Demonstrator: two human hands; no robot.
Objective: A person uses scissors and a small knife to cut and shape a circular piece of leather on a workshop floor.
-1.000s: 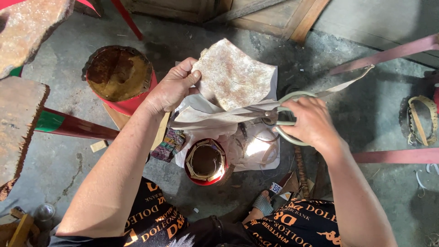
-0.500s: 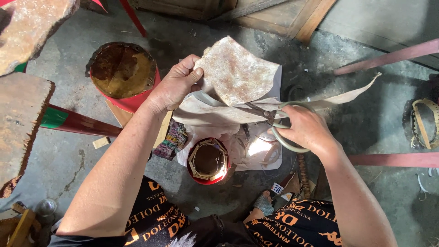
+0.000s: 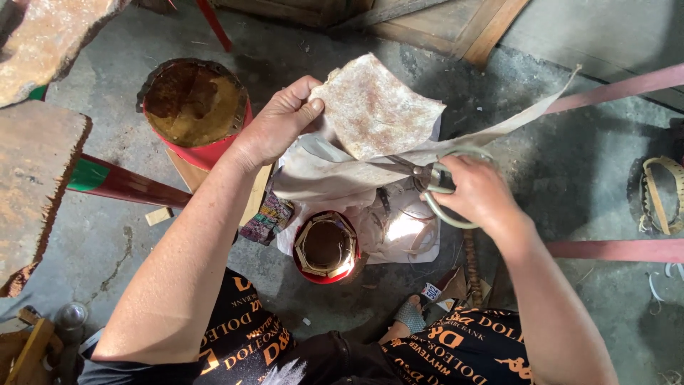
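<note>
Item, my left hand (image 3: pixel 274 128): closed on the left edge of a stiff, speckled sheet of hide (image 3: pixel 377 107), thumb on top, fingers curled under. I hold the sheet up over the floor, tilted toward me.

Item, my right hand (image 3: pixel 479 191): closed through the pale loop handles of a pair of scissors (image 3: pixel 427 175). The blades point left and meet the lower edge of the sheet. A long narrow strip (image 3: pixel 527 117) runs from the blades up and to the right, its free tip in open air over the concrete floor (image 3: pixel 556 185).

Item, below the sheet: a heap of pale offcuts (image 3: pixel 388 228) lying on the floor, directly under my hands.

Item, small red tin (image 3: pixel 326 247): open top, gold rim, standing upright just beside the heap's left edge, near my knees.

Item, large red drum (image 3: pixel 194 107): rusty top, upright, left of my left hand, apart from it.

Item, red and green bar (image 3: pixel 121 182): slanting under my left forearm.

Item, rough slabs (image 3: pixel 35 178): along the left border of the view.

Item, pink bar (image 3: pixel 620 249): lying on the floor to the right of my right wrist.

Room for moving: bare concrete lies open to the right of the scissors and above the strip; the left side is crowded by drum, bar and slabs.
</note>
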